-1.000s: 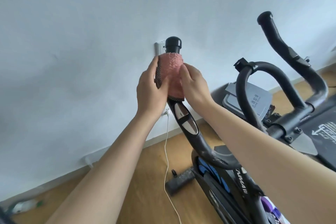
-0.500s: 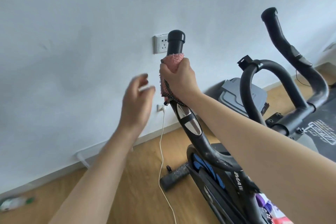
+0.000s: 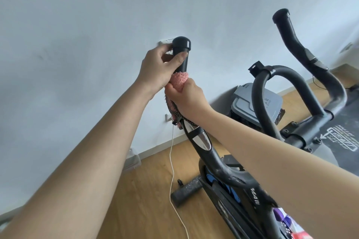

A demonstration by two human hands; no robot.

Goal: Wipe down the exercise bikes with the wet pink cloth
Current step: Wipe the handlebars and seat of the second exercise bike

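Observation:
A black exercise bike [image 3: 229,178] stands before me, its left handlebar grip [image 3: 181,46] rising toward the wall. My left hand [image 3: 159,66] closes around the top of that grip, just below its end cap. Directly under it, my right hand [image 3: 185,99] squeezes the pink cloth [image 3: 180,79] around the bar; the cloth's dark mesh edge hangs out beneath my palm. The bike's right handlebar [image 3: 297,44] rises untouched at the right.
The white wall is close behind the grip, with a socket [image 3: 164,43] partly hidden by my left hand. A white cable [image 3: 172,163] hangs down to the wooden floor. A grey box [image 3: 254,101] sits behind the bike, a dark mat [image 3: 338,137] at right.
My left hand, off the bar half a second ago, has come back and gripped the handle top. My right hand slid the cloth down the bar, baring more of the grip.

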